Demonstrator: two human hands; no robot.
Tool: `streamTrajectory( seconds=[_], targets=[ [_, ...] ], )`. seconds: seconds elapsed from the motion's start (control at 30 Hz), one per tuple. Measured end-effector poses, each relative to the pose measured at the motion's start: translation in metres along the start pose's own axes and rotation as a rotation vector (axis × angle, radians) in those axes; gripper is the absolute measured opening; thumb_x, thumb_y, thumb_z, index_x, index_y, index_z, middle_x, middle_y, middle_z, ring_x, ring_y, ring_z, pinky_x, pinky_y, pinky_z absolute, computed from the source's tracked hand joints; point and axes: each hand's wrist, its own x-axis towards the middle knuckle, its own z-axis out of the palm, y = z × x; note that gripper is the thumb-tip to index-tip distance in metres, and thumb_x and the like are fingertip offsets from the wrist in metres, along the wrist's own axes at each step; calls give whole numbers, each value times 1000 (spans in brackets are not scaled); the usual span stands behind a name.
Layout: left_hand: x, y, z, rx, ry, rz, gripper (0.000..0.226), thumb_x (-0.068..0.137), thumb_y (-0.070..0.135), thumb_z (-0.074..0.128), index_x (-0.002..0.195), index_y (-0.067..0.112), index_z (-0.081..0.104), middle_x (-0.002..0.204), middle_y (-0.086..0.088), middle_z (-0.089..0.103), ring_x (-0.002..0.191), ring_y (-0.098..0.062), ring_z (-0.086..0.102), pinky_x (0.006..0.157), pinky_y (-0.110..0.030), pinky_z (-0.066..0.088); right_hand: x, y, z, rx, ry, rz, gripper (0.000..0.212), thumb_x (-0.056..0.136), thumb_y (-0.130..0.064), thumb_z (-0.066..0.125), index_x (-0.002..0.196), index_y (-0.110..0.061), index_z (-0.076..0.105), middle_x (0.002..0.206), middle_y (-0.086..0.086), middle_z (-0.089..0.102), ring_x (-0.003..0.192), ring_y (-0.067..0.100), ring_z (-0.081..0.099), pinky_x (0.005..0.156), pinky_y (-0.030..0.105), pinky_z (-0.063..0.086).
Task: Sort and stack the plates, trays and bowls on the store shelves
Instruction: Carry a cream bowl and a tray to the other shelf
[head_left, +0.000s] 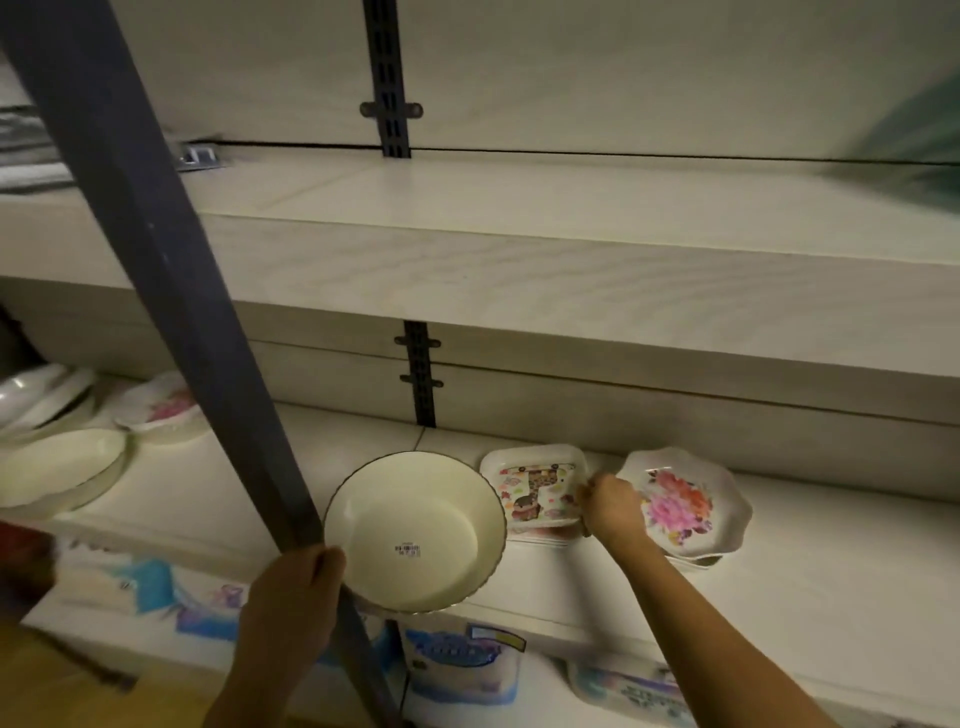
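Note:
My left hand (296, 587) grips the near left rim of a cream round bowl (415, 525) with a dark edge and a barcode sticker inside; the bowl hangs over the front of the lower shelf (779, 561). My right hand (608, 506) pinches the right edge of a square tray (535, 493) printed with a cartoon giraffe, which lies on a small stack of like trays. Just right of that hand sits a scalloped floral bowl (685, 504) on another bowl. At far left lie an oval cream dish (57, 467), a small floral plate (156, 408) and white plates (36, 392).
A dark metal upright (171, 291) slants across the left of the view, in front of the shelves. The upper shelf (519, 234) holds nothing in the middle; something blurred and green (924, 156) is at its right end. Packs of tissue (462, 665) sit below the lower shelf.

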Motion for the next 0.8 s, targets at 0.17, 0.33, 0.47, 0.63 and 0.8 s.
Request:
streamTrajectory(
  seconds=[0.17, 0.33, 0.47, 0.63, 0.8],
  targets=[
    [6, -9, 12, -72, -46, -15, 43, 27, 27, 95, 51, 12, 62, 42, -5, 59, 36, -18, 59, 37, -26, 52, -16, 10, -5, 52, -33, -40, 30, 93, -23, 44, 104, 0, 60, 88, 19, 74, 74, 26, 70, 76, 34, 57],
    [32, 19, 41, -93, 69, 76, 21, 93, 18, 49, 73, 17, 54, 77, -3, 59, 71, -11, 50, 66, -20, 39, -53, 41, -45, 193, 42, -71, 27, 95, -31, 43, 106, -17, 64, 76, 8, 76, 56, 9, 65, 62, 23, 50],
    [45, 58, 83, -200, 8, 103, 31, 93, 12, 45, 75, -10, 58, 66, -21, 54, 62, -24, 45, 54, -30, 32, -86, 93, -84, 97, 129, -8, 24, 92, -37, 46, 102, -27, 65, 79, -2, 76, 80, 17, 70, 79, 34, 53],
    [39, 130, 130, -254, -92, 206, 37, 92, 13, 44, 57, 3, 50, 52, -8, 46, 53, -22, 45, 53, -30, 33, -116, 170, -123, 5, 187, 64, 24, 91, -40, 45, 102, -31, 65, 94, -8, 73, 90, 21, 67, 79, 33, 52],
    [29, 188, 190, -264, -143, 223, 45, 92, 13, 44, 47, 13, 38, 49, -7, 42, 54, -25, 44, 52, -31, 31, -126, 241, -160, -105, 176, 69, 25, 92, -39, 43, 106, -33, 63, 101, -8, 71, 92, 22, 65, 76, 31, 51]
  ],
)
